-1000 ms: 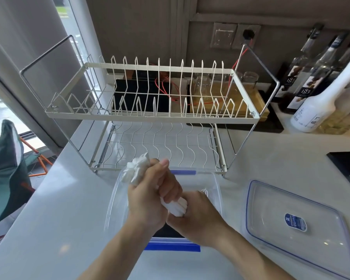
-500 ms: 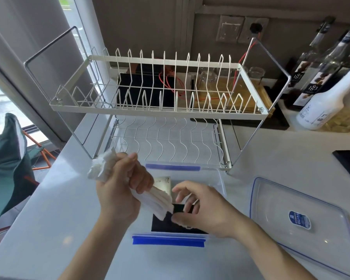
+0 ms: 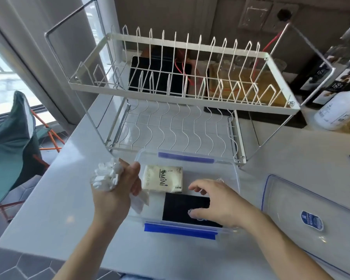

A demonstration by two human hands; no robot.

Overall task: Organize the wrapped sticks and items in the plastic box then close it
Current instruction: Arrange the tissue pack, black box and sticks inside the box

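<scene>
Since the earlier frame, the bundle of wrapped sticks (image 3: 107,175) has been carried out to the left, just beyond the left wall of the plastic box (image 3: 237,179), and the right hand (image 3: 218,201) has been spread flat inside it. The sticks are clenched in the left hand (image 3: 117,190), with white ends showing above and below the fist. The right hand is released — fingers splayed over a black pack (image 3: 182,209) on the near side of the floor, grasping nothing. A cream tissue pack (image 3: 163,178) lies just beyond it. The arranging step appears to be in hand: room is likely being cleared. Next, the sticks would need laying in the free space, then the lid (image 3: 303,215) — lying on the table (image 3: 49,199) to the right — fetched and pressed on.
</scene>
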